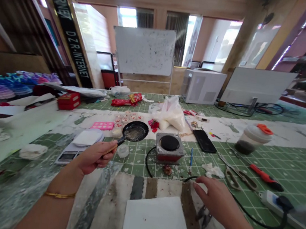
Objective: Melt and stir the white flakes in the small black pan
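Observation:
My left hand (92,156) is closed round the handle of a small black frying pan (136,131), holding it above the table, left of a small electric hot plate (169,146). Some pale, glistening material lies in the pan; I cannot make out what it is. My right hand (210,193) holds nothing visible, its fingers stretched out low over the cloth beside the black cord (189,178). Partly hidden below it are pliers (205,216). A white sheet of paper (156,220) lies between my forearms. A small clear cup (122,150) stands under the pan.
At left are a digital scale (73,153) and a pink mould (103,125). Behind the hot plate sits a plastic bag of white material (172,115). Rightward lie a phone (204,141), scissors (237,172), a red-handled screwdriver (265,177), a lidded jar (252,139) and a power strip (292,211).

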Available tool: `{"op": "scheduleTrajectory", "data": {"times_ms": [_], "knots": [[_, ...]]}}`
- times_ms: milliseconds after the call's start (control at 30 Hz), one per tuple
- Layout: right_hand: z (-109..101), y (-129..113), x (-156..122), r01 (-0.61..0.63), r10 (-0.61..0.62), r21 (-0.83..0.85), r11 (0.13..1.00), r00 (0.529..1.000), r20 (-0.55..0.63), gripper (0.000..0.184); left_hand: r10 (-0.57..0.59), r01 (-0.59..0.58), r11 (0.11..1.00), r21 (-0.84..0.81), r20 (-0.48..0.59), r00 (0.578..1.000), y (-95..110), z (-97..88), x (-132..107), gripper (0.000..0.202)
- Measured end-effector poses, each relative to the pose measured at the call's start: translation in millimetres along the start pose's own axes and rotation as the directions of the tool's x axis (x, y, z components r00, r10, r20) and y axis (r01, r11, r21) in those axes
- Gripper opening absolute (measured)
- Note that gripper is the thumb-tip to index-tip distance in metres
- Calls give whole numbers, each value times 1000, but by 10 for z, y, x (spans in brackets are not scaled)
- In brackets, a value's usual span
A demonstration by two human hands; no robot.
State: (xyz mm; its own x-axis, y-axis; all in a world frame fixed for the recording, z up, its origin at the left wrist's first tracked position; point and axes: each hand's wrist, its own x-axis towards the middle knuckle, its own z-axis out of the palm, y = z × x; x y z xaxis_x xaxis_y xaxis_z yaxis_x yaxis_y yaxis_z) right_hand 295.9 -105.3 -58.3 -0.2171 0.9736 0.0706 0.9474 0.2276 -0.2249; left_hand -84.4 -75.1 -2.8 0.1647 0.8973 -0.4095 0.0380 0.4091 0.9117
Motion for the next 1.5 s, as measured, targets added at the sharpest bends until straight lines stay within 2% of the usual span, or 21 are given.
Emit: {"op": "scheduleTrajectory", "data": {"times_ms": [200,367,667,900,1200,1500], "knots": [[86,-128,23,42,-43,45,998,999,20,29,-20,16,999,-50,-99,995,-305,-404,-207,37],[185,-195,44,54,-57,90,995,998,32,28,-33,20,996,-85,-156,987,-502,-528,-192,37],[267,-201,71,41,-52,115,993,994,95,29,-25,9,997,-80,-203,979,-626,-536,-75,39],[292,-192,42,37,-37,115,993,999,-1,30,-60,48,997,-60,-223,973,-641,-506,-57,43],[255,-181,24,85,-80,89,992,995,-59,30,-85,91,996,11,-253,964,-678,-466,-6,46],[298,-127,-4,104,-99,53,993,991,-92,32,-59,83,994,74,-287,956,-716,-446,32,45]]}}
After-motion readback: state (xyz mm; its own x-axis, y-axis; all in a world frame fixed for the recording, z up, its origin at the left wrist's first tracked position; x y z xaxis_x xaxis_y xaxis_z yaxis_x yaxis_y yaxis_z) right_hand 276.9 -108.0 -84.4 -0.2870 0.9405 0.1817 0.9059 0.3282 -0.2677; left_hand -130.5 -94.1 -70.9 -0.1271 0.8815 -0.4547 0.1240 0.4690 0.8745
